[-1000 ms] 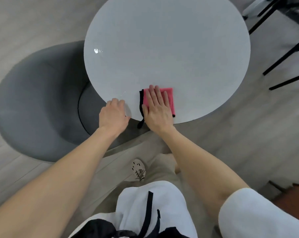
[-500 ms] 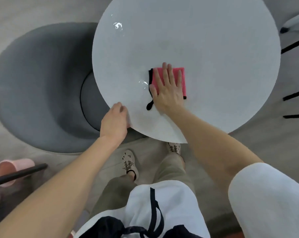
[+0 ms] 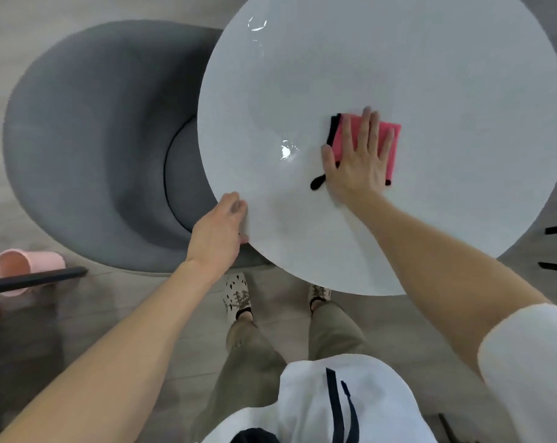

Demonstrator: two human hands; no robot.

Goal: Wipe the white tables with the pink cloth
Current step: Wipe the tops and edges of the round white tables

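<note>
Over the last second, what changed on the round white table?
The right hand, pressed flat on the pink cloth with black trim, slid it from the near edge of the round white table inward toward the middle. Nothing was taken hold of or let go. The left hand still grips the table's near-left rim, and the grey upholstered chair stays beside the table.

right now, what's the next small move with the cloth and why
Probably push the pink cloth away toward the far side of the white table. The right hand lies flat on it near the table's middle, a wide stretch of top lies beyond it, and the left hand grips the near rim, which should steady the table.
</note>
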